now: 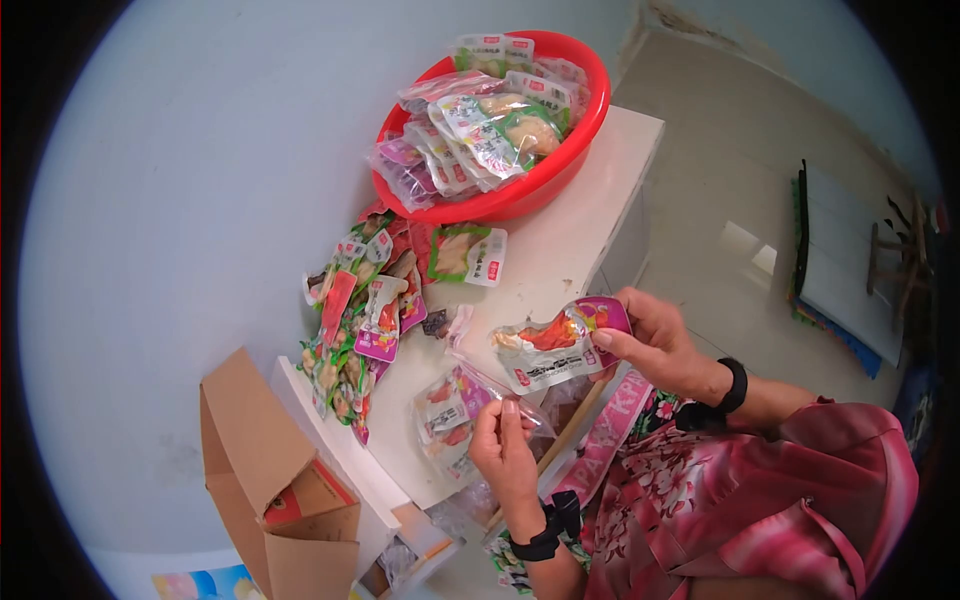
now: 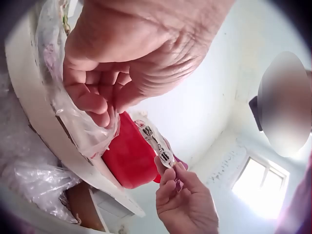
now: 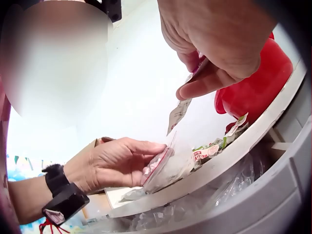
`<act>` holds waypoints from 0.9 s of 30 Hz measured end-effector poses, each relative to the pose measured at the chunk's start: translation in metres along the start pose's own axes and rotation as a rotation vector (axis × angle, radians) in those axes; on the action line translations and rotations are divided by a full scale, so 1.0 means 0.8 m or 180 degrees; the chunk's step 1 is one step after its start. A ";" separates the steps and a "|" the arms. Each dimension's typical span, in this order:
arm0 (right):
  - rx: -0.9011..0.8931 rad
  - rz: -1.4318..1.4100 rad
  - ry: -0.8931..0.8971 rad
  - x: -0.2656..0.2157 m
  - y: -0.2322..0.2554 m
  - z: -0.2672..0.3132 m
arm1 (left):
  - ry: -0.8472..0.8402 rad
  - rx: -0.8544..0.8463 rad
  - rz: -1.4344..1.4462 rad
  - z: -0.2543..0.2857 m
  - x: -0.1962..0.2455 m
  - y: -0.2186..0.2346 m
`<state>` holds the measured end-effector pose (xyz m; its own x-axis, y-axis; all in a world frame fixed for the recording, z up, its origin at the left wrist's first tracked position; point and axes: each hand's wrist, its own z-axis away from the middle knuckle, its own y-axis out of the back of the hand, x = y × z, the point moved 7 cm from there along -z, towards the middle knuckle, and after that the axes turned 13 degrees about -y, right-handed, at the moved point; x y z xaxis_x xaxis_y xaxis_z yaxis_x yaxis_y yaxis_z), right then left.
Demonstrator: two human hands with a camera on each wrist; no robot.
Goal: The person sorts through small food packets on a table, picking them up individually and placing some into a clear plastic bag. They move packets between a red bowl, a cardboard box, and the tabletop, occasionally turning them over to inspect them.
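My right hand grips a snack packet by its purple end, thumb on top. The packet is silver-white with a reddish meat picture. Lower and to the left, my left hand pinches the edge of a clear plastic bag between thumb and fingers. Inside that bag, white and purple packaging shows through. In the left wrist view the bag's thin film hangs from the fingertips. The right wrist view shows a reddish strip along the bag's mouth. The two hands are apart, the packet above the bag.
A red basin heaped with bagged packets stands at the white tabletop's far end. Loose packets lie piled along the wall side, with one green-edged packet beside them. An open cardboard box is at left. Crumpled clear bags lie below the table edge.
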<state>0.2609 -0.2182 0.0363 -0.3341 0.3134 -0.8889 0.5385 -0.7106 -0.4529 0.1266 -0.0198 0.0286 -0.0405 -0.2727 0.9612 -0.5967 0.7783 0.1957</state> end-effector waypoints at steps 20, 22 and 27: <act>0.0305 0.0897 0.0322 -0.007 -0.011 0.009 | -0.0694 0.0431 -0.1037 0.010 0.028 0.005; 0.0176 0.1374 0.0402 -0.010 -0.021 0.014 | -0.0815 0.0445 -0.1324 0.012 0.034 0.004; -0.0097 0.1137 0.0312 0.016 -0.043 0.016 | -0.1439 0.0389 -0.1779 0.017 0.064 -0.016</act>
<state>0.2282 -0.1978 0.0418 -0.0460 0.1088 -0.9930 0.6311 -0.7674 -0.1133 0.1210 -0.0517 0.0728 -0.0149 -0.8384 0.5448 -0.7093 0.3929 0.5853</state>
